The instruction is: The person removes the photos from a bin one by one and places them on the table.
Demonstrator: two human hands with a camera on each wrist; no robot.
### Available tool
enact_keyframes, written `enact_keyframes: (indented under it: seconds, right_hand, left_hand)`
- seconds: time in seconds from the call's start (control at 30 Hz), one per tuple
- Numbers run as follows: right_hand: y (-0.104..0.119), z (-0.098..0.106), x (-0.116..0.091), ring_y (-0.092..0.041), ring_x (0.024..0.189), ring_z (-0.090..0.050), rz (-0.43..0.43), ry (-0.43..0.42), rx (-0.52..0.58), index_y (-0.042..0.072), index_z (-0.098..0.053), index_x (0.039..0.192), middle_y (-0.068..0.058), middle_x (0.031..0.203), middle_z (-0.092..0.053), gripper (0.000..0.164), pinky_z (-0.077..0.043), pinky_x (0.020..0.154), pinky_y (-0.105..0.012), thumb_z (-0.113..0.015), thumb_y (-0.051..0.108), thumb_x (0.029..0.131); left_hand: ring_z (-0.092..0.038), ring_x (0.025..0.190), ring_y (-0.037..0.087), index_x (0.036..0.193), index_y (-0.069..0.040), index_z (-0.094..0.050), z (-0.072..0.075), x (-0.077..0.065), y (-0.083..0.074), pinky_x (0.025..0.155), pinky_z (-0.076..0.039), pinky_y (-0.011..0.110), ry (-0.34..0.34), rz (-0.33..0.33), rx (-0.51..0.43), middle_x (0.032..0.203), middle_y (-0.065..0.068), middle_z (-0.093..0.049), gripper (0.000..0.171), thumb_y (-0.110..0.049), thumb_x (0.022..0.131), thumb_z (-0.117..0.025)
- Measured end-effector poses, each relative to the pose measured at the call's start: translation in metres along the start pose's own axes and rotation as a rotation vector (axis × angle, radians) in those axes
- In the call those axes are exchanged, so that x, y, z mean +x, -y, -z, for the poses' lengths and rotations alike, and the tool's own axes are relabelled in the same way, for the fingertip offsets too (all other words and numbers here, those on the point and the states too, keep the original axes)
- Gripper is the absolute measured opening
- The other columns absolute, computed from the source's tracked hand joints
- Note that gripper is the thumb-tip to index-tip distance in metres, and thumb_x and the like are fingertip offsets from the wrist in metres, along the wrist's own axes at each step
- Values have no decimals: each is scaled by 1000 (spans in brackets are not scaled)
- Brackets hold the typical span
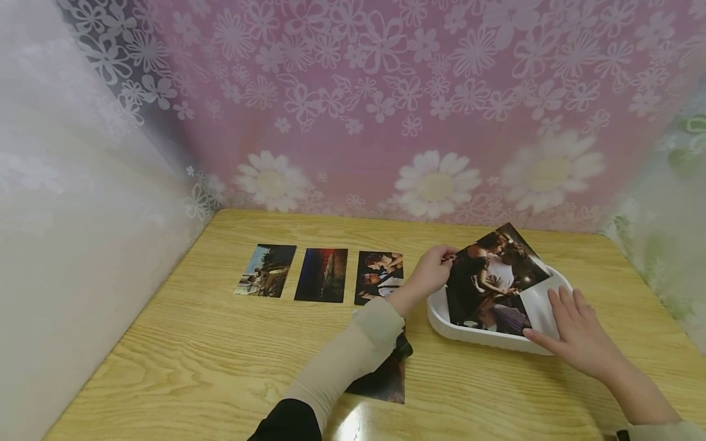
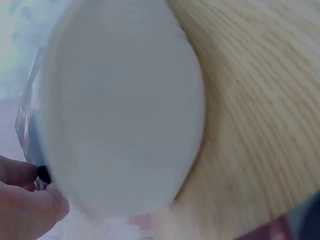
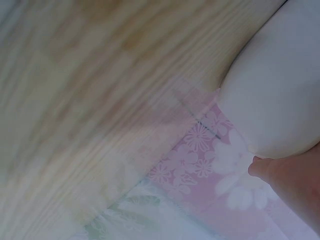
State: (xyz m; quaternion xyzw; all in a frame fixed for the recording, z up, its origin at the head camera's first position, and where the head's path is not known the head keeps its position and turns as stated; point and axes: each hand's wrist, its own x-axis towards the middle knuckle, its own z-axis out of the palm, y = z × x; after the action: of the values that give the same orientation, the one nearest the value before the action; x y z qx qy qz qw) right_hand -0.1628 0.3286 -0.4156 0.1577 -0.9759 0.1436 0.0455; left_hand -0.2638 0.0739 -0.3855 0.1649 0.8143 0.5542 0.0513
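Observation:
In the head view my left hand (image 1: 427, 275) pinches the left edge of a tilted photo (image 1: 518, 260) showing people. The photo is raised over a white tray (image 1: 469, 334) with rounded corners. Beneath it, another photo (image 1: 504, 321) lies in the tray, partly covered. My right hand (image 1: 579, 334) rests at the tray's right side with its fingers extended, the thumb near the lower photo's corner. The left wrist view has the left fingers (image 2: 22, 200) pinching a dark edge beside the tray's outer wall (image 2: 130, 110). A right fingertip (image 3: 260, 167) meets the tray rim in the right wrist view.
Left of the tray, a row holds a photo with a blue sky (image 1: 267, 271), a dark blue-and-red photo (image 1: 322, 275) and a photo of people (image 1: 380, 263). Under my left forearm lies a dark photo (image 1: 386, 383), partly hidden. A flowered curtain (image 1: 353, 135) stands behind the wooden table (image 1: 182, 343).

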Motion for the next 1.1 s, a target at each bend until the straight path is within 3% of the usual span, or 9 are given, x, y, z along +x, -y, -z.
enact_keyframes:
  seconds: [0.23,0.33,0.47,0.63,0.83,1.1]
  right_hand:
    - [-1,-4,2,-36,124,23,17,-36,-8,-18,-9,132,-43,132,-4,90,11,96,-54,-56,41,83]
    - [0,-6,4,-36,125,21,24,-49,-2,-18,-10,132,-42,132,-5,90,11,96,-54,-57,41,83]
    - [0,-6,3,-37,125,21,29,-61,-7,-19,-10,132,-43,131,-7,90,12,97,-51,-57,41,83]
    - [-1,-4,0,-36,125,22,25,-57,-22,-19,-10,132,-44,130,-8,90,12,98,-51,-56,41,83]
    - [-2,-6,-2,-38,124,21,30,-51,-19,-20,-10,131,-44,129,-8,91,12,97,-52,-57,40,83]
    - [-5,-8,-1,-38,125,20,43,-78,-22,-19,-11,131,-45,129,-9,90,9,96,-55,-57,41,83]
  left_hand:
    - [-52,84,13,112,-5,-55,33,-22,-6,67,-45,25,2,92,-208,97,2,-51,21,-5,92,-46]
    - [-52,81,14,108,-3,-52,51,-34,-3,69,-48,29,19,100,-351,97,4,-47,17,-6,93,-44]
    - [-53,79,15,108,1,-47,79,-57,-1,70,-48,34,38,80,-464,100,8,-45,16,-3,94,-40]
    - [-51,81,16,102,0,-41,109,-91,4,65,-45,30,-4,76,-513,103,10,-43,9,1,93,-38]
    - [-34,63,15,90,-5,-37,140,-135,21,56,-30,28,-98,131,-458,81,4,-37,11,2,90,-46]
    - [-45,63,13,87,-3,-42,172,-181,44,59,-39,30,-148,216,-357,82,5,-43,13,5,84,-52]
